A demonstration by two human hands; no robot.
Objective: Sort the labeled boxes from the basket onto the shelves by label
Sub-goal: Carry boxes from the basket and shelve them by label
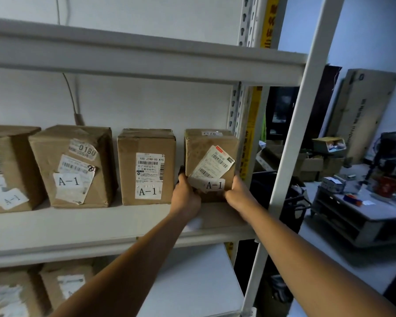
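A brown cardboard box labeled A-1 (209, 154) stands on the middle shelf (101, 227) at its right end. My left hand (185, 195) grips its lower left edge and my right hand (238, 193) grips its lower right edge. To its left on the same shelf stand three more A-1 boxes: one upright (146, 167), one tilted with several stickers (72, 165), and one cut off by the left border (7, 170). The basket is out of sight.
The upper shelf beam (146, 62) runs overhead. A white shelf upright (290, 143) stands just right of my right arm. The shelf below holds more boxes (32, 291) at the left. A cluttered low table (361, 202) and cartons lie to the right.
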